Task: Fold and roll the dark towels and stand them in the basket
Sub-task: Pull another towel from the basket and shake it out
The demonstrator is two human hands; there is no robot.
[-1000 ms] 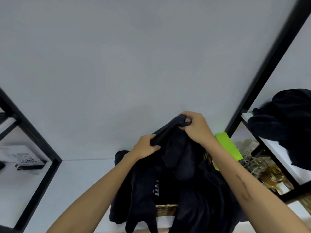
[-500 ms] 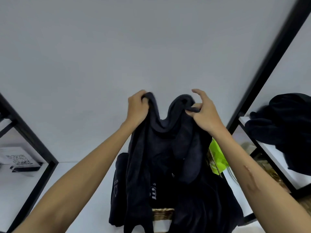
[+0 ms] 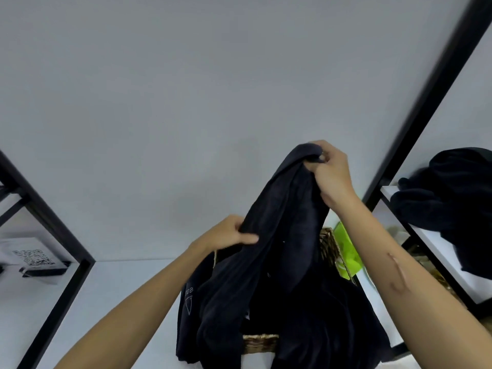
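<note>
Towel (image 3: 282, 235) hangs bunched over basket (image 3: 261, 343), right hand (image 3: 331, 171) pinching top corner, left hand (image 3: 229, 234) gripping edge lower down; risk: uneven hold w/ slack cloth snags rim, drags basket

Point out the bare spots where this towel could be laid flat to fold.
Bare white surface lies left of the wicker basket, bordered by the black frame post. The basket is crowded with dark towels. The right-hand shelf holds a dark towel pile, leaving only a narrow white strip.
</note>
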